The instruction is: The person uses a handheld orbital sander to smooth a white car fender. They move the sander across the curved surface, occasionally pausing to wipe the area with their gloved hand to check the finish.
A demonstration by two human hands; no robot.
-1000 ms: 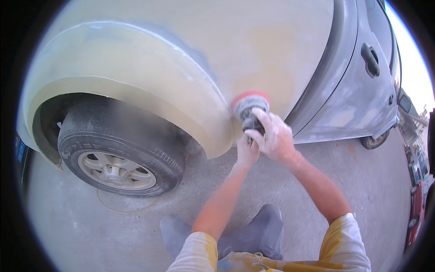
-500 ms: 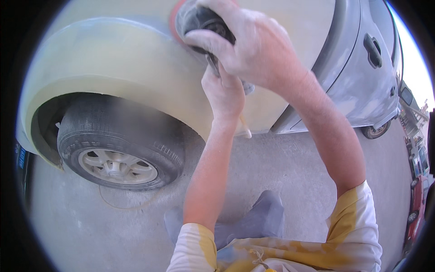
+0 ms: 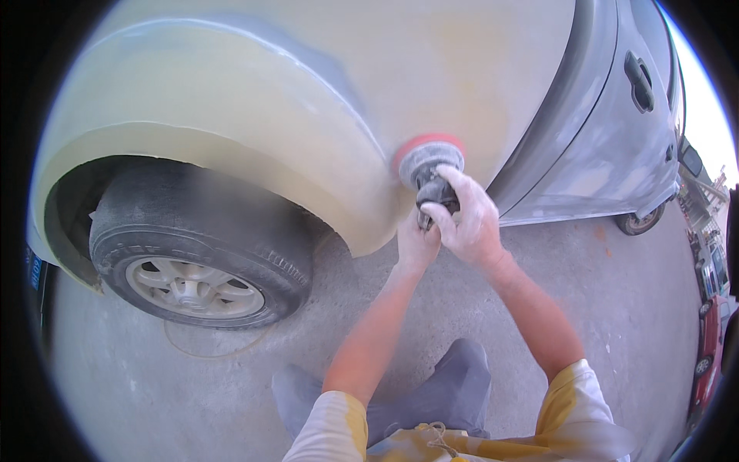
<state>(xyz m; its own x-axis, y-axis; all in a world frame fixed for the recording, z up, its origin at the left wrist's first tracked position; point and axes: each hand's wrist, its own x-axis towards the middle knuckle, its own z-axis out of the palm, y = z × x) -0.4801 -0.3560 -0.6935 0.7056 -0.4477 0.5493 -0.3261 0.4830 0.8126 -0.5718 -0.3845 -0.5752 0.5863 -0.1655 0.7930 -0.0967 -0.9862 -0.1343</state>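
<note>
Disc sander [image 3: 428, 163] with a red-edged pad [image 3: 429, 140] lies to the right of the wheel [image 3: 195, 288] and above it in view, where its pad appears to bear on the pale fender panel [image 3: 481, 81]. It should feel fairly compact but weighty at the head, stiff throughout, with the pad's rim giving slightly; powder on its housing could make it slippery. Take hold round the black body [image 3: 440, 194], keeping your fingers off the pad, and steady it by the tail handle [image 3: 424, 222]. The sander sits just beyond both your hands, its pad facing away from you. Your right hand [image 3: 473, 219], farther from the wheel, is partly curled, thumb and fingers wrapped round the black body. Your left hand [image 3: 418, 245], on the side nearer the wheel, looks closed about the tail handle; its fingertips are hidden, so you cannot tell how tightly it grips. The grey door [image 3: 596, 138] stands well right of the wheel, apart from both hands.
</note>
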